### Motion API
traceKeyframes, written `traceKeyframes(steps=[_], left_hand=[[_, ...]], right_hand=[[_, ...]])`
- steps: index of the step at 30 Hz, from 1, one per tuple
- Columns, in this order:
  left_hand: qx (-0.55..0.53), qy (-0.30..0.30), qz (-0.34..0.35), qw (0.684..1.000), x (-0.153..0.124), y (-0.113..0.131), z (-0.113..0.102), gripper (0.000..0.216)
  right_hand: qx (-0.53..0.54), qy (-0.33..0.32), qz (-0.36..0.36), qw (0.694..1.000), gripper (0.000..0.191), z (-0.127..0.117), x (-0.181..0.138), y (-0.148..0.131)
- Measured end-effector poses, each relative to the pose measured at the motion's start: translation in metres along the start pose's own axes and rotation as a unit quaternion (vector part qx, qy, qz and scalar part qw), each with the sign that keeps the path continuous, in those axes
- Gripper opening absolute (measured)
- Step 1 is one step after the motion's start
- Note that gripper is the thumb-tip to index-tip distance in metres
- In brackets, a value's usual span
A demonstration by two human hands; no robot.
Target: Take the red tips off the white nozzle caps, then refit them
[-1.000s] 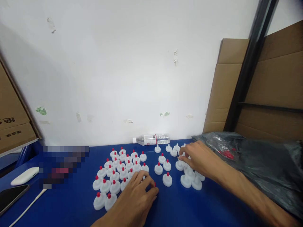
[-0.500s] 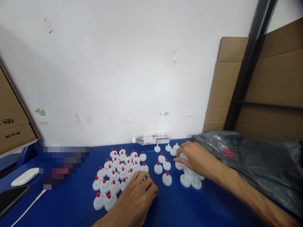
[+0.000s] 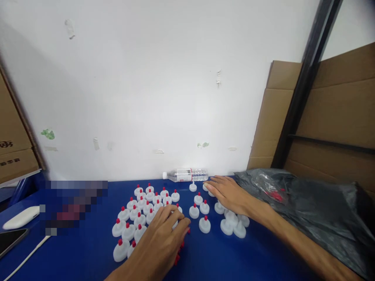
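My left hand [image 3: 168, 232] is at the right side of the group of white bottle tops with red tips [image 3: 128, 232], its fingers curled down and pressed together. What lies under its fingertips is hidden. Beside and below those fingers show several loose small red caps [image 3: 177, 258]. My right hand [image 3: 227, 191] reaches over plain white bottle tops with bare spouts [image 3: 231, 218], thumb and fingers stretched out and apart. It partly covers a few of these tops near the back edge. Between both hands stand several red-tipped tops [image 3: 204, 224].
A clear plastic bottle [image 3: 184, 175] lies against the wall. A dark plastic bag [image 3: 316, 210] covers the table's right side, with a clear bag of red pieces [image 3: 277, 195] on it. At left are a phone [image 3: 11, 240], a white case [image 3: 22, 217] and a cable [image 3: 27, 255].
My right hand has moved back and left, its fingers stretching out over the rear plain tops. My left hand has shifted slightly, exposing more red caps beneath it. The view has tilted a little.
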State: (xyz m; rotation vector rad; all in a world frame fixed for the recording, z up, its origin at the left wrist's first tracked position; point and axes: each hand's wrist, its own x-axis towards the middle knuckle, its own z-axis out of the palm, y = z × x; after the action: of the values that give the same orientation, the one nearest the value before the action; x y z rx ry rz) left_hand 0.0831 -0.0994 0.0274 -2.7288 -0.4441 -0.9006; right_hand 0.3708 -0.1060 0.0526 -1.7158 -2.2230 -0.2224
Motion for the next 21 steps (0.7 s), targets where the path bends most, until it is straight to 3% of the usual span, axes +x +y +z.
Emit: traceKeyframes(steps=[6,12,18,21], left_hand=[[-0.004,0.059,-0.014,0.998,-0.001,-0.007,-0.003,0.032],[0.002,0.051,-0.038,0.998,-0.001,-0.012,-0.003,0.027],[-0.012,0.051,-0.039,0.998,-0.002,-0.015,-0.003,0.030],[-0.017,0.066,-0.049,0.997,-0.001,-0.014,-0.004,0.026]], right_hand=[[0.005,-0.032,-0.040,0.999,0.058,0.001,0.026,0.002],[0.016,0.006,-0.047,0.999,0.050,-0.008,0.020,-0.009],[0.022,-0.022,-0.061,0.998,0.050,0.003,0.016,-0.004],[0.029,-0.005,-0.059,0.998,0.047,-0.001,0.017,-0.003]])
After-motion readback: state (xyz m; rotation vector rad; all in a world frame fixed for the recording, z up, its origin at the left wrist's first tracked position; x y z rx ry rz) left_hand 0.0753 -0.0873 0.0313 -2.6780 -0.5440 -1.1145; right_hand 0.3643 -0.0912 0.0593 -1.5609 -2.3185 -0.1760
